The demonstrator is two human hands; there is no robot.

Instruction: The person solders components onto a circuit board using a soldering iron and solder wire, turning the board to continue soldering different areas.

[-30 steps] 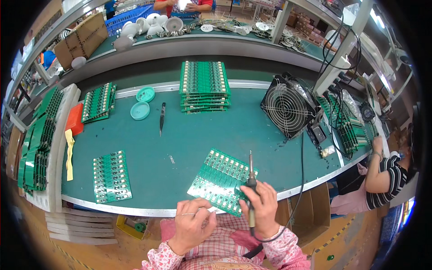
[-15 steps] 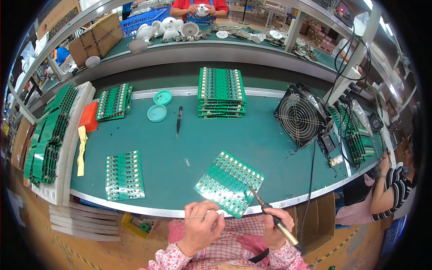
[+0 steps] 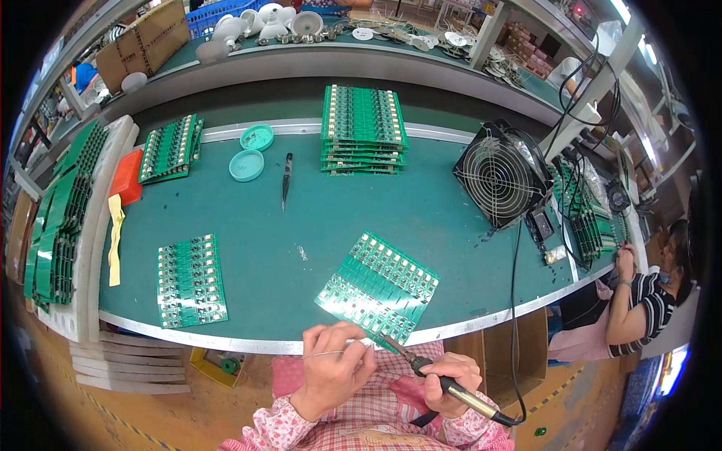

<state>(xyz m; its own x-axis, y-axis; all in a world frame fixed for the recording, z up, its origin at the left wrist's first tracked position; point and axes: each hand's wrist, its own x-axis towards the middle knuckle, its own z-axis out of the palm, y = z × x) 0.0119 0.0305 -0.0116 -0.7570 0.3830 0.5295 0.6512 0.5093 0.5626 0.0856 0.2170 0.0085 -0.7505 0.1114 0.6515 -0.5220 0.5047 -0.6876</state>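
Green circuit-board panel (image 3: 380, 282), bearing rows of pale components, set askew on the tabletop (image 3: 252, 248), its near corner over the pale edge strip. Soldering iron (image 3: 456, 389), dark-and-gold-handled, slanted, tip at that corner; contact indistinct.

Circuit board (image 3: 380, 286) on the bench (image 3: 256, 248), board stack (image 3: 363, 120) behind, fan (image 3: 498, 179) right.

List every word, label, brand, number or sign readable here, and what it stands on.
Nothing reads clearly enough to quote.
Brown cardboard box: dark printing, too small and blurred to read.
Circuit board: any markings too small to read.
Soldering iron: no readable lettering.
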